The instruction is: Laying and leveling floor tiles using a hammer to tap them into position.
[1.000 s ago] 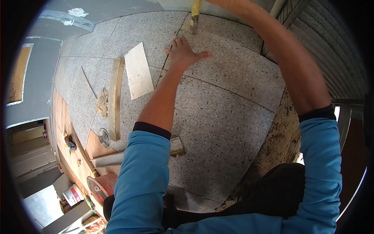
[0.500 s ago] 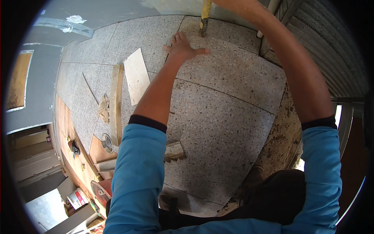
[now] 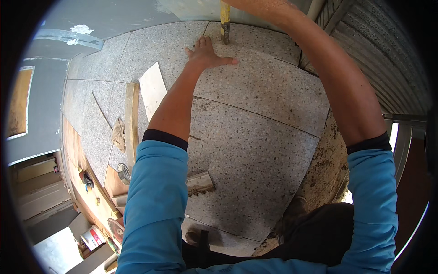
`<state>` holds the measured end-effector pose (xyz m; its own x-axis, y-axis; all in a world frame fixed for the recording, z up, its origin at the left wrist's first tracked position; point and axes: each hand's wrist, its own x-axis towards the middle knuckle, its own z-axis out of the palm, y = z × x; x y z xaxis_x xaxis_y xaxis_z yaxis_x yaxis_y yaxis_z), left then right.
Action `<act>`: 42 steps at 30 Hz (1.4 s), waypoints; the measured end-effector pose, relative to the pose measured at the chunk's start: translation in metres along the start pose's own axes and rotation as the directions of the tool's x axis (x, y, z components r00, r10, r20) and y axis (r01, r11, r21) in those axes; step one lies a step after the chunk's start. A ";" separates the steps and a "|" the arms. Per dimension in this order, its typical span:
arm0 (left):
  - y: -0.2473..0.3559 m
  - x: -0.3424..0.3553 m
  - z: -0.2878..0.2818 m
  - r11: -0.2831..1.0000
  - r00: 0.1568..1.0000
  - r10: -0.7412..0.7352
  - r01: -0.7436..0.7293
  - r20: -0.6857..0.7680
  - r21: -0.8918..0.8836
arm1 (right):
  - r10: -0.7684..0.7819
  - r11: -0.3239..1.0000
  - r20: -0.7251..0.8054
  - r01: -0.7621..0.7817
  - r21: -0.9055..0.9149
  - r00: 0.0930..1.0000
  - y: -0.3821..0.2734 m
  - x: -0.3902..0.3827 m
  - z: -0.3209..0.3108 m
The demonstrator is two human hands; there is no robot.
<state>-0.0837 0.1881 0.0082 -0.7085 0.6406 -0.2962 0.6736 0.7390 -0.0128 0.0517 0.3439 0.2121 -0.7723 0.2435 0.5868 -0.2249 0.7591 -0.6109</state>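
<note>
My left hand [image 3: 203,55] lies on a speckled grey floor slab [image 3: 255,77] with fingers spread, holding nothing. My right hand [image 3: 244,6] reaches to the top edge, where its fingers are cut from view, right beside an upright yellow tool [image 3: 225,23]. The tool's darker lower end rests on or just over the slab, a short way above my left fingertips; its top is out of view. A white sheet [image 3: 152,83] and a wooden bar [image 3: 132,102] lie left of my left forearm.
A tape-like coil [image 3: 123,173], a rag [image 3: 118,134], a thin rod [image 3: 101,108], planks [image 3: 73,141], a red tool [image 3: 116,229] and a bucket [image 3: 91,237] stand or lie at left. An edged offcut [image 3: 198,180] is between my arms. Corrugated metal [image 3: 369,55] borders the right, above bare dirt [image 3: 328,164].
The view has shifted slightly. My left hand rests in much the same place on the slab, and the yellow tool has moved slightly relative to it, with my right arm still raised.
</note>
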 end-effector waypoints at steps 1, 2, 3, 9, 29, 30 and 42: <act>-0.001 0.000 0.002 1.000 1.000 0.003 -0.003 -0.010 -0.008 | -0.010 1.000 -0.035 0.010 0.008 0.999 0.001 -0.001 0.004; -0.001 -0.001 0.002 1.000 1.000 0.005 -0.005 -0.019 -0.017 | -0.020 1.000 -0.069 0.021 0.015 0.997 -0.003 -0.001 0.005; -0.002 -0.001 0.003 1.000 1.000 0.002 -0.002 -0.019 -0.018 | -0.021 1.000 -0.067 0.023 0.018 0.998 -0.006 -0.003 0.004; -0.002 -0.002 0.003 0.999 0.999 0.010 -0.011 -0.036 -0.035 | -0.044 0.997 -0.027 0.042 -0.059 0.999 -0.019 0.000 -0.003; -0.004 -0.005 0.006 1.000 0.999 0.008 -0.010 -0.049 -0.027 | 0.064 0.998 0.092 -0.066 0.017 0.994 -0.032 -0.025 -0.010; -0.003 -0.007 0.006 1.000 0.999 0.009 -0.011 -0.053 -0.025 | 0.062 0.998 0.088 -0.064 0.016 0.994 -0.029 -0.022 -0.010; 0.001 -0.048 0.026 0.984 0.983 -0.103 0.078 -0.152 -0.160 | 0.135 0.988 0.008 -0.134 -0.073 0.991 -0.034 -0.063 -0.044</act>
<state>-0.0432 0.1529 -0.0020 -0.7977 0.5855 -0.1445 0.5737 0.8106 0.1175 0.1341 0.3292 0.2192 -0.8003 0.3391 0.4945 -0.0750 0.7616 -0.6437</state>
